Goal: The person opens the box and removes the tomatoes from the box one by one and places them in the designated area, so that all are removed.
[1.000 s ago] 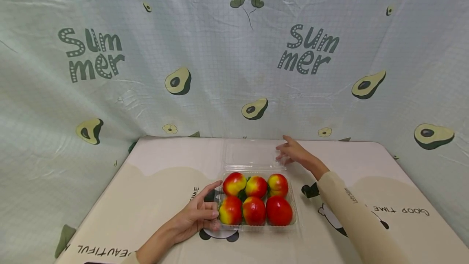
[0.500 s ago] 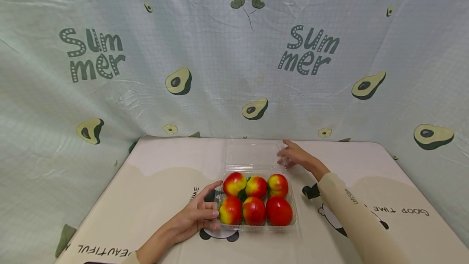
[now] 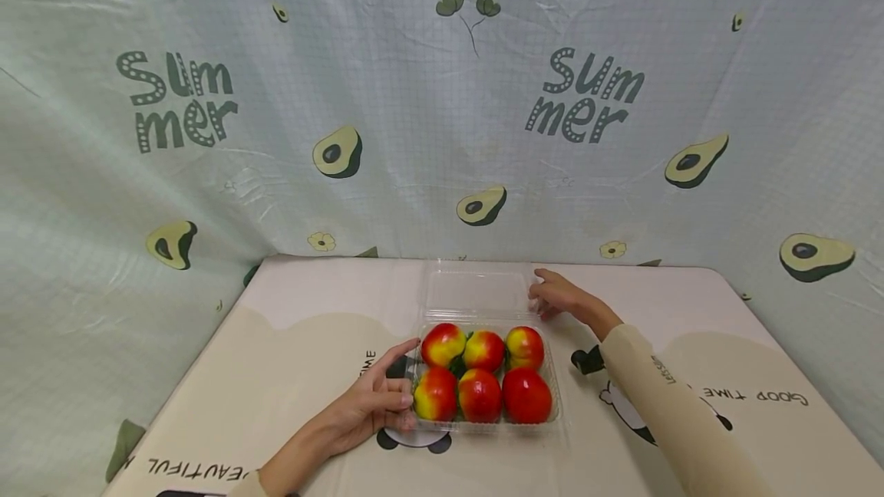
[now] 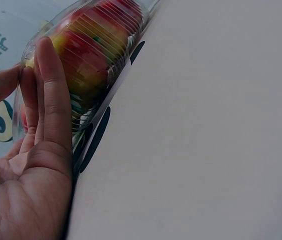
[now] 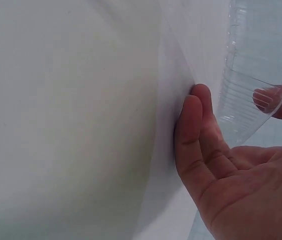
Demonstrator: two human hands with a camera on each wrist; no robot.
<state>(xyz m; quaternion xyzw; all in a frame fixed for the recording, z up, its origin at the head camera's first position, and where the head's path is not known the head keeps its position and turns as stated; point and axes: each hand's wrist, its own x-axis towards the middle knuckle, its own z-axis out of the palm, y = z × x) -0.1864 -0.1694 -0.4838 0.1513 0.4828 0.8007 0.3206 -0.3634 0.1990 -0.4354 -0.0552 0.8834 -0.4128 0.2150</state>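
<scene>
A clear plastic fruit box [image 3: 504, 429] sits on the table, holding several red-and-yellow fruits [image 3: 479, 396]. My left hand [image 3: 359, 409] holds the box at its left side. In the left wrist view, fingers [image 4: 53, 95] lie along the ribbed wall while another fingertip meets the rim. The box's clear lid [image 3: 476, 290] is folded back behind it. At the lid's right edge is my right hand [image 3: 562, 297], fingers bent. In the right wrist view, one digit shows through the lid's plastic [image 5: 253, 45] and the other fingers [image 5: 188, 125] lie on its table side.
The table is covered with a pale printed cloth [image 3: 290, 374] showing lettering and cartoon figures. Behind it hangs a light curtain [image 3: 414, 98] with avocado prints. A dark-edged object [image 3: 186, 493] peeks in at the bottom left.
My right hand's fingers have drawn back slightly to the right and bent in at the lid's edge. The left hand, box and fruits have stayed in place.
</scene>
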